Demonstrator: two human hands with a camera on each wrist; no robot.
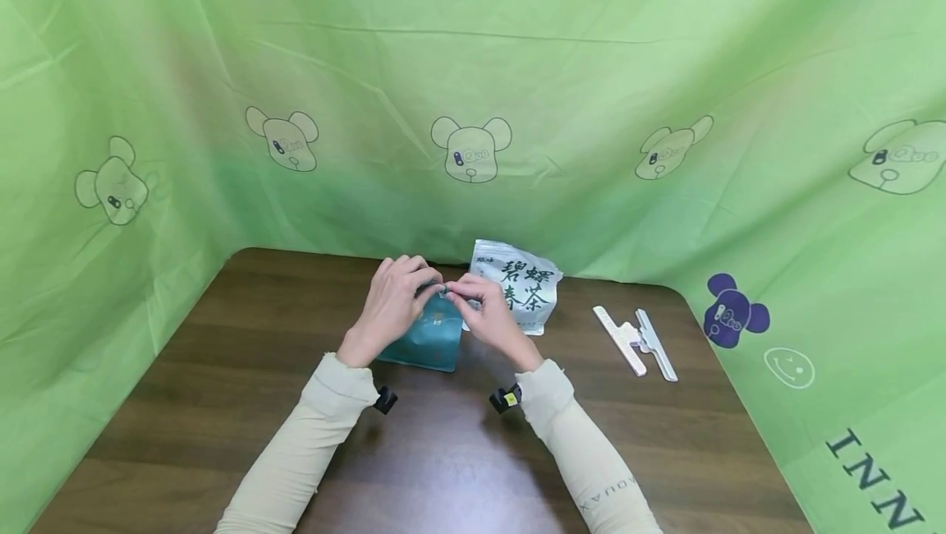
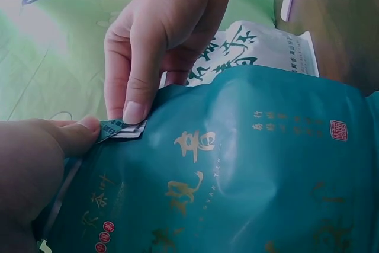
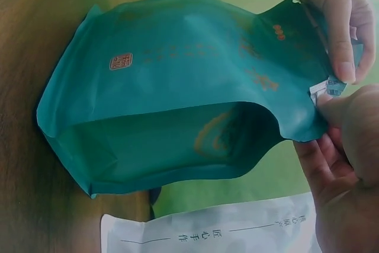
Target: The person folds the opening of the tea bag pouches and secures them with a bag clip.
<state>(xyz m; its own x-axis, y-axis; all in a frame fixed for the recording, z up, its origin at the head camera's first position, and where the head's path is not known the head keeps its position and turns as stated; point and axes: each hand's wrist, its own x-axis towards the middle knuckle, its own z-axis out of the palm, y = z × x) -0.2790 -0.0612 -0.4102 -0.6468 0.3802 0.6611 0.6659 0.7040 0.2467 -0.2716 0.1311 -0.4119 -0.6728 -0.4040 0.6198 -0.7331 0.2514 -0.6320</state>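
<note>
A teal tea bag [image 1: 431, 338] with gold lettering stands on the table, its top corner between the two hands. My left hand [image 1: 392, 297] pinches the bag's top edge with thumb and fingers. Close beside it, my right hand [image 1: 484, 310] pinches the same edge near the corner. A small white and teal folded strip [image 2: 123, 129] shows between the two thumbs. In the right wrist view, the right thumb presses on this strip [image 3: 324, 89] while fingers reach behind the bag. Whether the bag's mouth is open cannot be seen.
Behind the right hand stands a white tea bag [image 1: 528, 279] with dark green lettering. Two clips, one white-pink [image 1: 619, 340] and one pale blue [image 1: 655, 345], lie at the right of the brown table [image 1: 443, 468]. A green patterned cloth [image 1: 473, 66] surrounds the back and sides.
</note>
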